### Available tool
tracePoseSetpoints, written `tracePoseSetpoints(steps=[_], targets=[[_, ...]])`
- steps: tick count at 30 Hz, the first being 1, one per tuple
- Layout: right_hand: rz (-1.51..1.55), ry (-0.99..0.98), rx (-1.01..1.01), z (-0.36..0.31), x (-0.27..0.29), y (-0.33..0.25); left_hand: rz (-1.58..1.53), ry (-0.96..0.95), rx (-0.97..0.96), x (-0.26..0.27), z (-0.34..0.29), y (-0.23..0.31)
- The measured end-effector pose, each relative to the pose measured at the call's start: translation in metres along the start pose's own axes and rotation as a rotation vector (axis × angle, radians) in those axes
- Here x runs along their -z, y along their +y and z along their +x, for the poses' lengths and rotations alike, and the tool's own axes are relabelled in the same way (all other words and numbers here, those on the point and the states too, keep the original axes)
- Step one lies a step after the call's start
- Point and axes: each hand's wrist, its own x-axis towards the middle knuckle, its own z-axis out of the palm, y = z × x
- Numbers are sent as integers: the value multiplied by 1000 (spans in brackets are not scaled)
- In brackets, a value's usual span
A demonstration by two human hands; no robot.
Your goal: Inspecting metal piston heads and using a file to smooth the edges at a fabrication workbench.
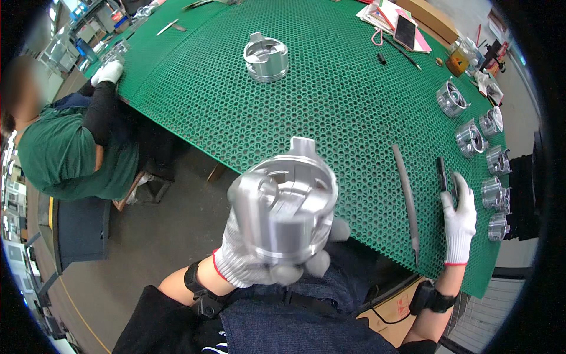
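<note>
From the head camera we see our gloved left hand [259,259] gripping a metal piston [283,200], held up off the edge of the green mat [330,106]. Our gloved right hand [458,218] rests on the mat, fingers closing on a dark tool [441,173], beside a long file [407,200].

Eight metal pistons were in view: one held up in the left hand [253,259], one alone mid-mat [266,57], and six along the right edge [453,98] [470,138] [490,123] [498,160] [494,193] [498,227]. There was one long file [407,200], one dark tool [441,173] at the right hand [458,221], one green mat [330,106], and two people, including a seated co-worker [65,147].
</note>
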Motion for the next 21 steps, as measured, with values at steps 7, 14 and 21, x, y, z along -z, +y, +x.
tracePoseSetpoints(steps=[7,14,21], targets=[[468,-166,-119,-68,18,-40,-91,101,-141,2,8,0],[678,-285,-136,-103,16,-67,2094,193,-909,10,25,14],[972,-198,166,-72,6,-96,2661,77,-800,-1,29,7]])
